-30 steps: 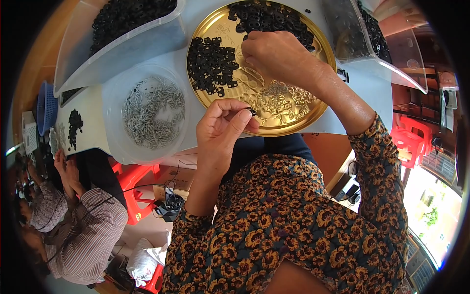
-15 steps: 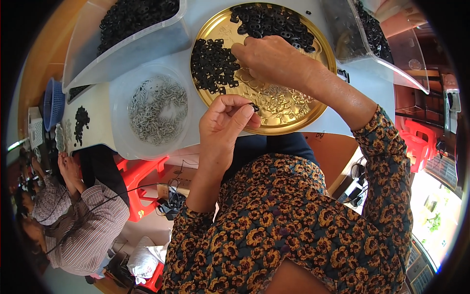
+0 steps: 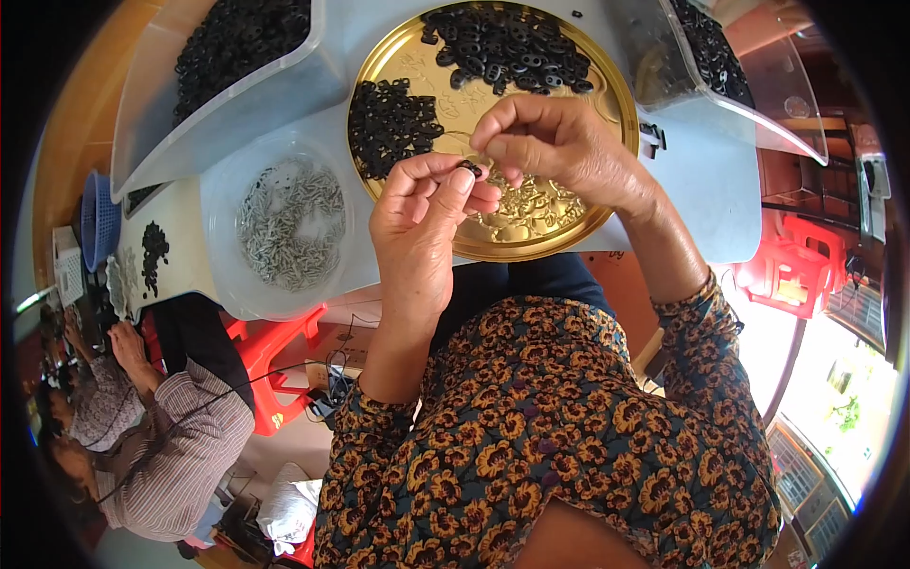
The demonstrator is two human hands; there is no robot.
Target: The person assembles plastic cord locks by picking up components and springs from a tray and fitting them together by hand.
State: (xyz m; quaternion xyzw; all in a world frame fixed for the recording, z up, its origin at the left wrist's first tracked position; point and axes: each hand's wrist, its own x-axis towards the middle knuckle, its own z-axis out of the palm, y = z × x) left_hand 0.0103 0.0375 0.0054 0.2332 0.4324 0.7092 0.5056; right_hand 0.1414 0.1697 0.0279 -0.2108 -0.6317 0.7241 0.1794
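Observation:
My left hand (image 3: 422, 223) is closed, with a small black plastic piece (image 3: 470, 170) pinched between thumb and fingertips above the near side of a round gold tray (image 3: 406, 59). Just right of that piece, the thumb and fingers of my right hand (image 3: 564, 147) are pinched together; whatever they hold is hidden. Black oval links with holes (image 3: 512, 47) are heaped at the tray's far side. Smaller black pieces (image 3: 393, 128) lie in a pile at its left. Tiny shiny metal parts (image 3: 536, 207) are scattered under my right hand.
Left of the tray stands a clear round tub (image 3: 223, 251) of small metal pins. Clear bins (image 3: 322, 57) (image 3: 706, 104) of black parts flank the tray's far side. A person in a striped shirt (image 3: 185, 446) sits at the left, near a red stool (image 3: 270, 370).
My right hand has come back from the black piles toward me, close to my left fingertips. My left hand still pinches the black piece, now slightly higher. The view has shifted a little.

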